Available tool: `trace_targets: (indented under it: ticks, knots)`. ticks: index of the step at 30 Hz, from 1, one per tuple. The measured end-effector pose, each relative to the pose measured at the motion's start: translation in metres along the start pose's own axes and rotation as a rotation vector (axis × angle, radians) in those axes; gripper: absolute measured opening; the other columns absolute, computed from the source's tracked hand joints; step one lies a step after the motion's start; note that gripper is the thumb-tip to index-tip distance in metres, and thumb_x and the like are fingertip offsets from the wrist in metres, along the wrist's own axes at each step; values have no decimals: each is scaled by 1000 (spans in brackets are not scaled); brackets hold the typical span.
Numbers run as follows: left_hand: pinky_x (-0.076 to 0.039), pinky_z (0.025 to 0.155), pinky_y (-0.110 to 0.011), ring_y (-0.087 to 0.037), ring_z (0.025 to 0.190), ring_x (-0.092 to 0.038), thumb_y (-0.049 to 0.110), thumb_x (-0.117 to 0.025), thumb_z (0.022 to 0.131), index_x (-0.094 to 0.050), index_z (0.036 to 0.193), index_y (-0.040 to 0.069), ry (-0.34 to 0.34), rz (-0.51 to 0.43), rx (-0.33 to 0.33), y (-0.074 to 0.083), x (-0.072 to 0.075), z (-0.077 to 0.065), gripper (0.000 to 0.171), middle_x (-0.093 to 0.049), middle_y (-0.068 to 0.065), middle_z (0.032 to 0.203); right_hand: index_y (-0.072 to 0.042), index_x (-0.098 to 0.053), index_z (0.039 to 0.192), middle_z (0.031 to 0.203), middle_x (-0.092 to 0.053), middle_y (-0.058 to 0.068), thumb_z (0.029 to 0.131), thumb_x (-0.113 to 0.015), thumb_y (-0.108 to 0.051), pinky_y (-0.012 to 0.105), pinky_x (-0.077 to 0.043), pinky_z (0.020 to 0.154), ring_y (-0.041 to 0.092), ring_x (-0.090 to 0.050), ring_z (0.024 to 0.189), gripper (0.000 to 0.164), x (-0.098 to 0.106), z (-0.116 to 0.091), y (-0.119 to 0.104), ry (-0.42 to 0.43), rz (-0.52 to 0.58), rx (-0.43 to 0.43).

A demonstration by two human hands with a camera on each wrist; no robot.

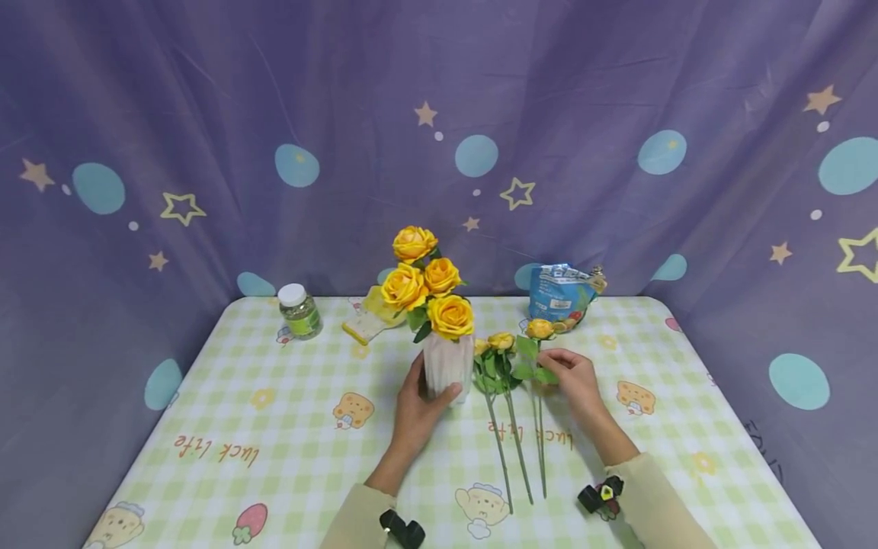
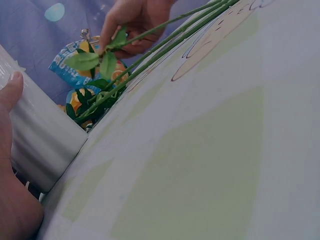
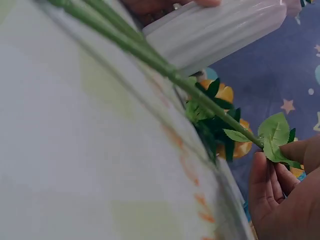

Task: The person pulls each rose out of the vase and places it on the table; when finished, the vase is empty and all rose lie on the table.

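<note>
A white ribbed vase (image 1: 447, 366) stands upright on the table with several yellow roses (image 1: 427, 284) in it. My left hand (image 1: 420, 400) grips the vase from its left side, the thumb across its front. To the right, my right hand (image 1: 571, 379) pinches the stem of a single yellow rose (image 1: 539, 329) just by its green leaves (image 3: 274, 131). In the right wrist view, thumb and fingertips meet at that stem. Beside the vase, more yellow roses (image 1: 501, 341) lie on the cloth, their long stems pointing toward the front edge.
A white-lidded jar (image 1: 299, 312) stands at the back left. Behind the vase lies a yellow and white glove-like item (image 1: 375, 314). A blue bag (image 1: 559, 293) sits at the back right. The checked tablecloth (image 1: 288, 488) covers the table, with a purple curtain (image 1: 357, 99) behind it.
</note>
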State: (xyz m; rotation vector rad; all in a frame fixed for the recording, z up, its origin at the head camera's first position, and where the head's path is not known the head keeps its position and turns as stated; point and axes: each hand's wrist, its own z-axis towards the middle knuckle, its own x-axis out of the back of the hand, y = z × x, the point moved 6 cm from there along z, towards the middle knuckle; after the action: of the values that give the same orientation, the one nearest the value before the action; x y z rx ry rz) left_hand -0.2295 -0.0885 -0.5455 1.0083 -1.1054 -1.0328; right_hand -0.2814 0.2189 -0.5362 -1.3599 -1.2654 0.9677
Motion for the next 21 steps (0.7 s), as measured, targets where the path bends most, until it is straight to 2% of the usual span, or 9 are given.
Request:
trace_targets:
  ticks: [9,16,21]
  knots:
    - [-33,132,-58,-42,159,-42,32,-90,96,-37,172,6,-11,-11,4,3,-1,0,96,-43,-24,172,5,-78,124,109,-82,2,108,-75,-16,29,-65,62,7,-70,89,27,-1,0,13,-11,-133,-11]
    - [-32,132,-58,-42,160,-41,32,-90,96,-37,172,6,-1,-14,13,-1,-1,0,96,-43,-23,173,2,-81,122,99,-83,1,104,-80,-18,29,-61,54,10,-70,75,27,-1,2,15,-12,-176,3]
    - [-33,132,-59,-43,159,-42,31,-91,95,-37,171,5,5,2,8,-1,0,0,97,-44,-24,172,3,-80,121,99,-83,1,107,-77,-19,28,-60,52,11,-67,64,26,-3,3,16,-12,-185,16]
